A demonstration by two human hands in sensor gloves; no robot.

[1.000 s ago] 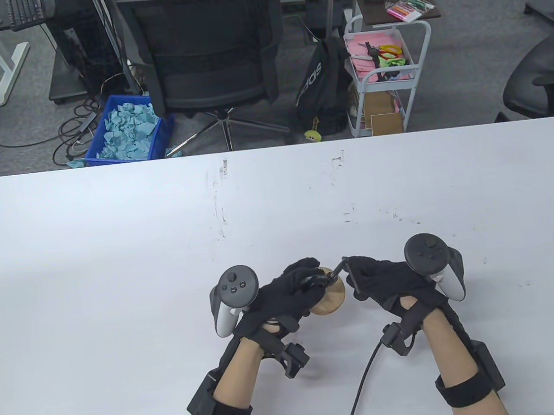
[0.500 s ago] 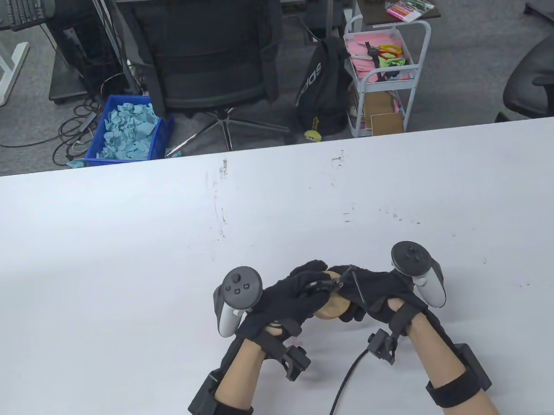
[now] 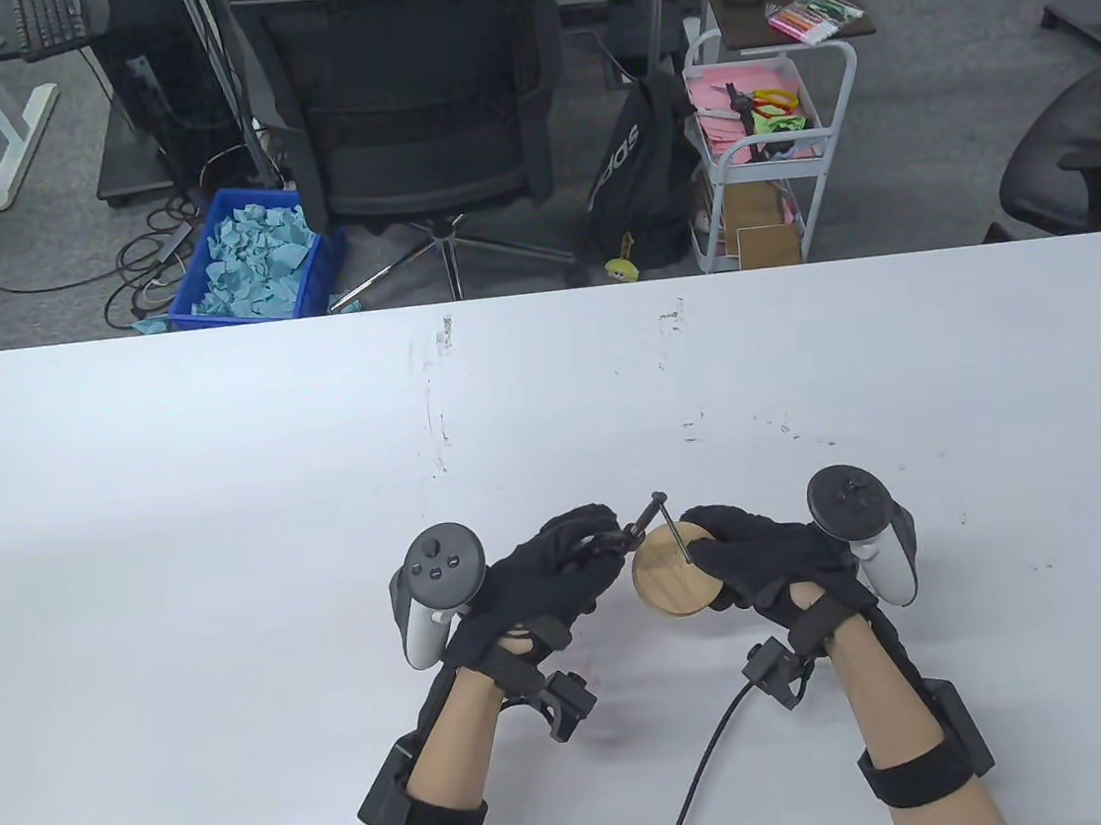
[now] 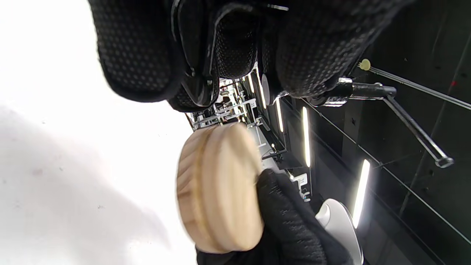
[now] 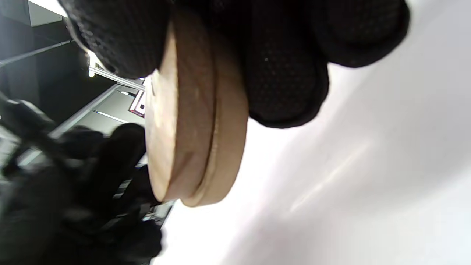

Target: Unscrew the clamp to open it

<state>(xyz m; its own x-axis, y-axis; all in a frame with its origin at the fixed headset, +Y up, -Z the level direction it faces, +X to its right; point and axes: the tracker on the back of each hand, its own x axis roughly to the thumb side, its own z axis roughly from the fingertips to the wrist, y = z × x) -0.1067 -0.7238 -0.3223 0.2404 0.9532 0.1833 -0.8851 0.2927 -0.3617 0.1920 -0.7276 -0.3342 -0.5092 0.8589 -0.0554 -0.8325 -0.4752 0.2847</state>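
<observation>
The clamp (image 3: 625, 541) is a small dark metal piece held just above the near middle of the white tabletop (image 3: 222, 490), its threaded screw pointing up and to the right and ending in a thin crossbar handle (image 3: 668, 524). In the left wrist view the screw and its sliding bar (image 4: 412, 125) jut out past the gloved fingers, apart from the wood. The left hand (image 3: 540, 582) grips the clamp's body with its fingers curled tightly around it. Just beside the clamp, touching or nearly touching its bar in the table view, is a round wooden disc (image 3: 674, 582), seen in the wrist views to be two stacked layers with a seam between them (image 5: 195, 121). The right hand (image 3: 766, 562) holds this disc by its rim, thumb on one face and fingers (image 5: 287, 73) wrapped over the edge, keeping it tilted and lifted off the tabletop. Each hand carries a tracker on its back, the left (image 3: 436, 584) and the right (image 3: 861, 521). Beyond the far edge of the tabletop stand a black office chair (image 3: 406, 101), a blue bin of crumpled paper (image 3: 255, 257) and a white cart (image 3: 758, 140).
</observation>
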